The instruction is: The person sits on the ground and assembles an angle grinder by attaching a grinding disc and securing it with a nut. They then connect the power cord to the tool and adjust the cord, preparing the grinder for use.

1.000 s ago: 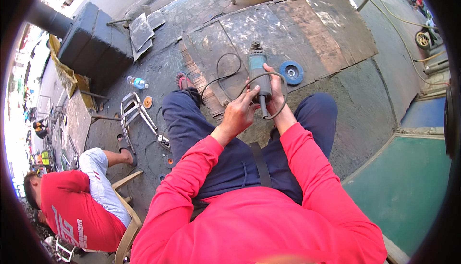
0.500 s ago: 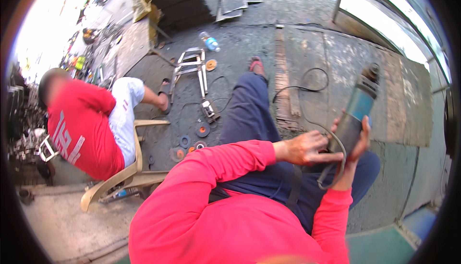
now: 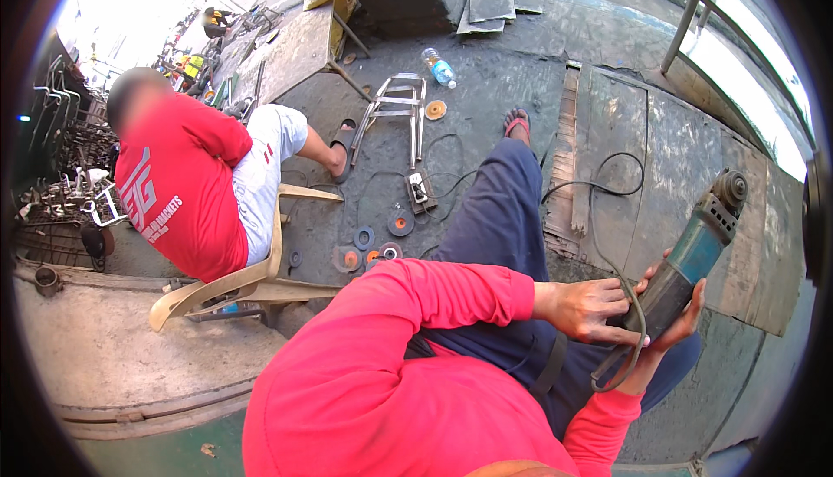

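You hold the angle grinder [image 3: 690, 260] over your right thigh, at 4 o'clock in view, its head tilted up toward 1 o'clock. Your right hand [image 3: 681, 316] wraps the body from beneath, fingers closed on it. Your left hand [image 3: 590, 308] presses its rear end, fingers curled beside the black cord [image 3: 620, 364].

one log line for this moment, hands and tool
left hand: gripping angle grinder body | right hand: cradling it beneath | cord: trailing on floor | person in chair: seated left
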